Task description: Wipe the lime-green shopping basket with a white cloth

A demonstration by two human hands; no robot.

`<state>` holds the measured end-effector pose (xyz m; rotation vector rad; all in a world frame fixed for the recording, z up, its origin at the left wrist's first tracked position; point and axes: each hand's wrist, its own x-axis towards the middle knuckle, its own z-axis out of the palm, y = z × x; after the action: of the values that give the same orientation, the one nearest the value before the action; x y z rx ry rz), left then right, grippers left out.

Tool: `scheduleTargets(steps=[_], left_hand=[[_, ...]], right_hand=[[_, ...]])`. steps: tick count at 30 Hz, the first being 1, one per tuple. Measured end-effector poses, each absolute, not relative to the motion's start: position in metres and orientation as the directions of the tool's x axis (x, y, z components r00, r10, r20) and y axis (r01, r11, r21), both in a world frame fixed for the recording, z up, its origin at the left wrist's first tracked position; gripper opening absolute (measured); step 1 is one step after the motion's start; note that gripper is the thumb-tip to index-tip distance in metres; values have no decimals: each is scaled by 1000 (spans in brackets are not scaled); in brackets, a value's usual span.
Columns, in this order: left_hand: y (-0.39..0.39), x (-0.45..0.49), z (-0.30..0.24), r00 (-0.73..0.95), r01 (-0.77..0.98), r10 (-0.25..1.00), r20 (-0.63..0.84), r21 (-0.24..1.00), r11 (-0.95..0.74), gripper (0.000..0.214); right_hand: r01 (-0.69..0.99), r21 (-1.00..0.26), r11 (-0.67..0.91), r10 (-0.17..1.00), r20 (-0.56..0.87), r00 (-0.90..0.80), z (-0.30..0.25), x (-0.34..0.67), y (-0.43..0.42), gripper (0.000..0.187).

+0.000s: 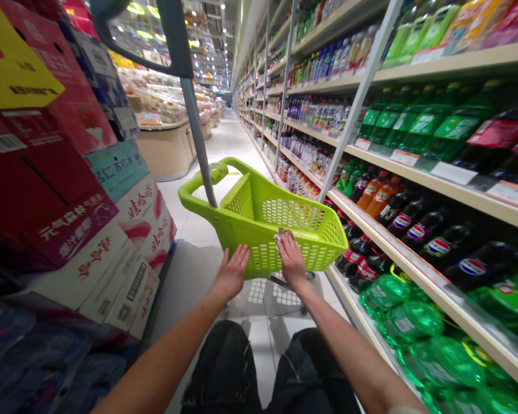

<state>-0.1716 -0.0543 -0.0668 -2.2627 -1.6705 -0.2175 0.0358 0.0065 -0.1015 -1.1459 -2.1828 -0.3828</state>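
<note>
A lime-green shopping cart basket [259,230] with perforated sides stands in front of me, its grey handle post [196,138] rising at the left. My left hand [233,267] lies with fingers outstretched against the near side of the basket and holds nothing. With my right hand [291,259] I press a small crumpled greyish cloth [284,232] against the upper near wall, close to the rim. Part of the cloth is hidden beneath the fingers. Inside the basket, a perforated divider panel [236,195] stands near the handle end.
Shelves at the right hold green bottles [427,123], cola bottles [440,244] and large bottles lying on their sides [418,319]. Stacked drink cartons [133,230] rise close at the left. A tiled aisle [231,129] runs ahead, past a display counter [166,149].
</note>
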Motion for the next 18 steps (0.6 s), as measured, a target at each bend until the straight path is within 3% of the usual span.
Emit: scheduleTargets(steps=[8,14,18], left_hand=[[-61,-177,-65,321,945,893,317,-161,-283,59],[-59,-183,-67,272,962,898,345,-126,-243,56],[-61,-185,-67,285,958,886,365,-141,-249,58]], right_hand=[[787,30,617,633,575,-518,-147,34,-5,44],[762,80,642,526,677,-514,-87,0,9,41],[735,134,664,508,640,-576,-99,2,10,39]])
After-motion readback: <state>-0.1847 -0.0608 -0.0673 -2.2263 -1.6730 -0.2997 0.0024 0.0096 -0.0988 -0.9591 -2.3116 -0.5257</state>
